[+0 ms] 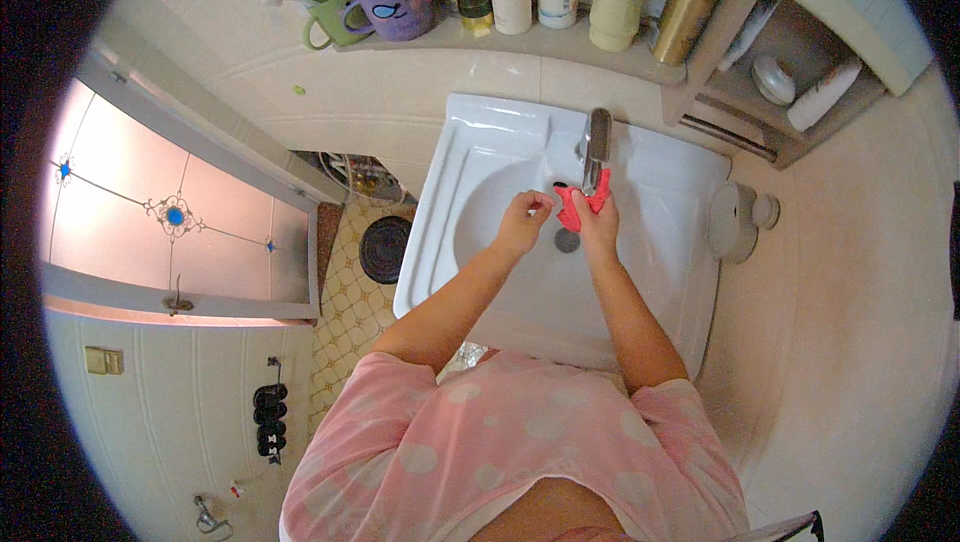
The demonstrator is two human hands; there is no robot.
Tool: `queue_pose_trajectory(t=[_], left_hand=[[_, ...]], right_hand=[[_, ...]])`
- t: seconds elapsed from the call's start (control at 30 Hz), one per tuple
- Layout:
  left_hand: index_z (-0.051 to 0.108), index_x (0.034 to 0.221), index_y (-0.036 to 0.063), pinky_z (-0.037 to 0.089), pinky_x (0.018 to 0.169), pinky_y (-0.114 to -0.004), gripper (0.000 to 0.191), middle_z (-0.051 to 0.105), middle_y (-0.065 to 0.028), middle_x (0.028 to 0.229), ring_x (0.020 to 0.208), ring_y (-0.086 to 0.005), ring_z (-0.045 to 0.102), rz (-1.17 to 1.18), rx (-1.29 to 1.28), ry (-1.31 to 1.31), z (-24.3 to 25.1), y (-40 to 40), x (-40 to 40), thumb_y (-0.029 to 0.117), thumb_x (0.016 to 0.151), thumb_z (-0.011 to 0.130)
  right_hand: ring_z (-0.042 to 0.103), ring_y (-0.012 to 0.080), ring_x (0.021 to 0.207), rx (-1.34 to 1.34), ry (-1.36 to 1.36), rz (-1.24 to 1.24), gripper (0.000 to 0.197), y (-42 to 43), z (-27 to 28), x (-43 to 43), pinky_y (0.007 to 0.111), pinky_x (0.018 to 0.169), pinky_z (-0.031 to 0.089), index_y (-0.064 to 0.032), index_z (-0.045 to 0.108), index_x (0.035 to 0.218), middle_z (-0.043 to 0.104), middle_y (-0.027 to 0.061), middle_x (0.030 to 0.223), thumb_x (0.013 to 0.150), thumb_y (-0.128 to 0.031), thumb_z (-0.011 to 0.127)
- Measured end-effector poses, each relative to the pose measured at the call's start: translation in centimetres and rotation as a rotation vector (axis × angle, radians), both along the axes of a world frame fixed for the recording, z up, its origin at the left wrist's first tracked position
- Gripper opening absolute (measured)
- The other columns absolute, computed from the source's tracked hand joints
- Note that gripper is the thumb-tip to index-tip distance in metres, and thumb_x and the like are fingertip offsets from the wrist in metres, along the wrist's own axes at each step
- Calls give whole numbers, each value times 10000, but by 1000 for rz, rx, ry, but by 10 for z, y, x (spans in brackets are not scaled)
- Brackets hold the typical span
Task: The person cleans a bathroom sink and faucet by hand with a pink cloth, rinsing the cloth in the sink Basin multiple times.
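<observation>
Over the white ceramic washbasin (517, 302), my right hand (598, 223) grips a bunched pinkish-red cloth (570, 215) just below the chrome faucet (598, 144). Part of the cloth shows behind the spout, and a small dark spot (560, 185) sits at its upper left corner. My left hand (525, 221) hovers to the left of the cloth, fingers curled, with a gap between thumb and fingers and nothing seen in it. Below the cloth lies the round dark drain (567, 240). Whether water runs is not plain.
A ledge (510, 54) behind the basin carries a green mug (337, 9), a purple mug (397, 1) and several bottles, one a gold spray can (690, 5). An open cabinet (795, 91) is at upper right. A lidded container (731, 223) stands at right; a black bin (386, 249) is on the floor.
</observation>
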State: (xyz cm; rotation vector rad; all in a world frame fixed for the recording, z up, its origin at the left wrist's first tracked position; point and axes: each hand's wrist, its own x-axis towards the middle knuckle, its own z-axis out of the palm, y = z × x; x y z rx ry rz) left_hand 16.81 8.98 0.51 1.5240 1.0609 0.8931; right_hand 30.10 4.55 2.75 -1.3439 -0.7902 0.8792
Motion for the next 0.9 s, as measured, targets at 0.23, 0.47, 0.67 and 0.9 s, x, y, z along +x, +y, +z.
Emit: queue_pose_trajectory(t=[0.23,0.47,0.67,0.9], left_hand=[[585,901,33,420,752,-263,101,575,-40,846,816,-125,522,-17,-5,28,2,0,-4,94,837,539],[575,903,32,420,746,-253,93,584,-49,877,832,-124,529,-62,-174,-117,14,-4,-3,79,830,543],[575,896,35,403,703,-229,89,559,-19,823,777,-101,500,-3,-198,-92,6,-2,-9,88,835,539],[575,890,38,400,675,-214,82,546,-4,793,739,-85,489,-44,-199,-131,7,-3,-2,92,844,533]], right_hand=[[568,145,737,13,97,38,310,5,-15,18,280,646,464,-25,548,976,596,51,833,776,-238,650],[585,173,859,-80,414,383,316,-2,-7,48,312,805,443,-28,552,1034,604,55,953,795,-221,627],[542,208,1007,-26,767,391,319,-29,-11,48,353,888,413,-7,515,1100,569,92,1068,844,-195,546],[478,268,1111,21,894,389,283,-27,2,40,408,941,365,-6,473,1120,542,98,1104,880,-155,465]])
